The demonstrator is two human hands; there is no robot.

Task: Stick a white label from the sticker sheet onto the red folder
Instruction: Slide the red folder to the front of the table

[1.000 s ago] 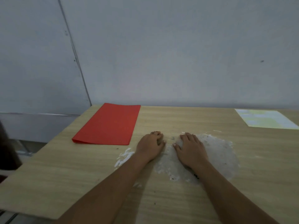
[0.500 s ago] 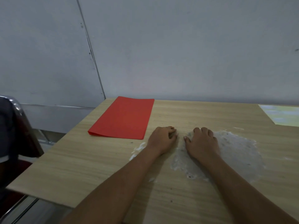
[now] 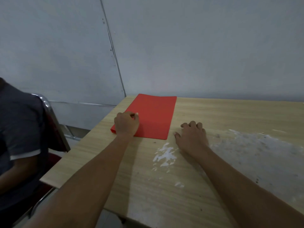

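Red folder lies flat at the table's far left corner. Left hand sits over its near-left part, fingers curled, a small white bit at the fingertips, probably the label, too small to tell. Right hand rests palm-down, loose, on the table just right of the folder, grasping nothing. White scuffed patch near the right wrist

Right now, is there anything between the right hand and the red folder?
No. In the head view, only a bare strip of table lies between the right hand and the folder.
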